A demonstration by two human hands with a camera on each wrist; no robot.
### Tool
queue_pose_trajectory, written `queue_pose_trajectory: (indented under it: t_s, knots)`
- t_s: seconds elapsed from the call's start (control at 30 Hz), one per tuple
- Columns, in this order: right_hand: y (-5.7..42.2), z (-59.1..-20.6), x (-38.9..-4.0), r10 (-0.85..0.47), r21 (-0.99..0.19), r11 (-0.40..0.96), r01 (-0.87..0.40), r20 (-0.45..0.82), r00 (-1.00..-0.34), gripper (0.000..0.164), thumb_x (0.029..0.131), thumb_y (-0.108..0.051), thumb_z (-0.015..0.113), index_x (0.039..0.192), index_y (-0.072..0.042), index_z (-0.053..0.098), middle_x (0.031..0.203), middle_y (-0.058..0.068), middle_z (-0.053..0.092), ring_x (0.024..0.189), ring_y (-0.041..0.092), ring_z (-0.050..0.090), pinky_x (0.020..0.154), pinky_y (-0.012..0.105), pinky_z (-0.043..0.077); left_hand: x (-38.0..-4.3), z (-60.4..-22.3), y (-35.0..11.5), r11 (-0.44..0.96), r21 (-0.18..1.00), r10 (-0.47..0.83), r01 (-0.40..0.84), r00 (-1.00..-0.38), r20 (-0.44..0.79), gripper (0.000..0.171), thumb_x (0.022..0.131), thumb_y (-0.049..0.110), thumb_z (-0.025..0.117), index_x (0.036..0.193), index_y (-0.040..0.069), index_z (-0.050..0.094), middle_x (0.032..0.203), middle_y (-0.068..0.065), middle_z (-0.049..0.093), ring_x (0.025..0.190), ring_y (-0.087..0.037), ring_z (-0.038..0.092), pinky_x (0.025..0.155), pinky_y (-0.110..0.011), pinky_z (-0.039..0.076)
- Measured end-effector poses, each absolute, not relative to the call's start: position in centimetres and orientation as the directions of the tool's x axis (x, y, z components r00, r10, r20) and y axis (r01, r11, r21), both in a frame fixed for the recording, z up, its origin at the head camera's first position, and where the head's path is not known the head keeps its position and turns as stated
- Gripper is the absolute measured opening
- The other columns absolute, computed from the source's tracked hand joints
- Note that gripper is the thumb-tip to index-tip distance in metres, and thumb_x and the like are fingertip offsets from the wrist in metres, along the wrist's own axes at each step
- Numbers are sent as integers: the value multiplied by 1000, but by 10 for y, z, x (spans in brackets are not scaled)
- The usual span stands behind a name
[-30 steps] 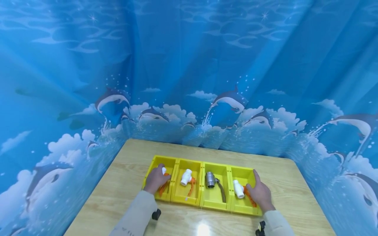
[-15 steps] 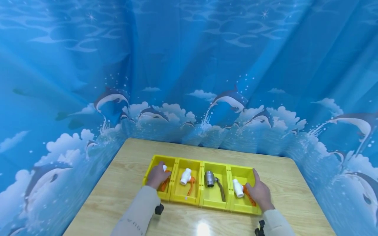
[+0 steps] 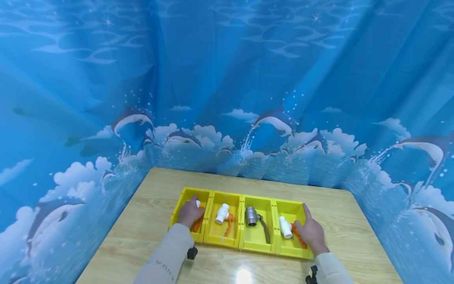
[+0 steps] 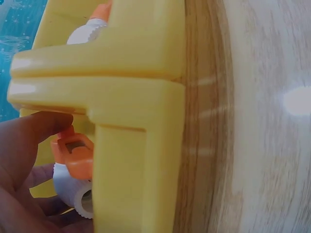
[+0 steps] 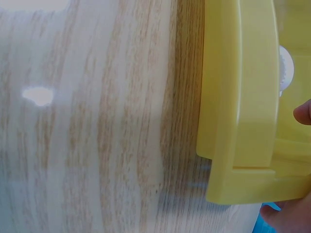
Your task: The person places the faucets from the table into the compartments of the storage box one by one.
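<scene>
My left hand (image 3: 189,213) reaches into the leftmost compartment of the yellow bin (image 3: 239,244). In the left wrist view its fingers curl behind a white plastic ball valve (image 4: 70,189) with an orange handle (image 4: 80,162); the thumb lies at the handle. Over the bin's right end wall is my right hand (image 3: 312,232), index finger straight and thumb spread inward. The right wrist view shows the thumb (image 5: 303,114) inside, apart from the wall, and fingertips outside. Near that thumb lies another white ball valve (image 3: 285,227) with an orange handle, partly hidden by the hand.
A white ball valve (image 3: 222,213) with an orange handle lies in the second compartment. The third holds a metal ball valve (image 3: 251,216) with a long dark lever. The bin stands on a wooden table (image 3: 276,270), with a blue dolphin-print curtain (image 3: 220,79) behind and at the sides.
My left hand shifts slightly, and its sleeve moves a little to the right. The right hand and the valves keep their places in the bin.
</scene>
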State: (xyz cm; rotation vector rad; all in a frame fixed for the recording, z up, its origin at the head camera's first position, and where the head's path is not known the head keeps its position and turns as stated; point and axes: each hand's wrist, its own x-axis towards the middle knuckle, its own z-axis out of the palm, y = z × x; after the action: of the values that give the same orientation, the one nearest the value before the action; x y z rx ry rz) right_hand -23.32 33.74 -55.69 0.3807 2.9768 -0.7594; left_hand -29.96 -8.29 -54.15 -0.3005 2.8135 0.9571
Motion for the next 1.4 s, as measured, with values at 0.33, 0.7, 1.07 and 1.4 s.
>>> queue_pose_trajectory:
  t_s: [0.33,0.7,1.07,1.4]
  knots:
    - [337,-558,-233,218,-459,856,239,-100,-971,78,93,-28,51,155,-7,10,111,33,60,80,33,57,82,55,46,-298,-543,-81,803,554,-134,-218,-973,-188,53,91,23,65,138,6,47,121,-23,55,106,-35,55,90,-53,45]
    - [335,-555,-231,230,-475,840,262,-126,-965,78,93,-29,51,155,-8,9,123,36,53,85,35,57,87,57,45,-294,-546,-79,832,519,-126,-195,-978,-165,52,91,21,66,138,10,48,126,-26,50,109,-38,51,89,-55,44]
    - [337,-554,-233,222,-459,853,249,-112,-969,77,93,-27,52,155,-6,10,121,36,55,85,36,58,85,57,46,-290,-548,-77,851,493,-125,-183,-981,-147,53,90,18,67,138,11,48,126,-26,48,109,-40,49,89,-57,44]
    - [337,-556,-234,222,-462,850,252,-120,-968,78,94,-28,52,155,-7,9,118,36,55,83,35,57,84,56,46,-291,-551,-78,859,480,-122,-176,-982,-142,55,89,18,68,140,12,48,128,-26,47,111,-40,48,89,-59,44]
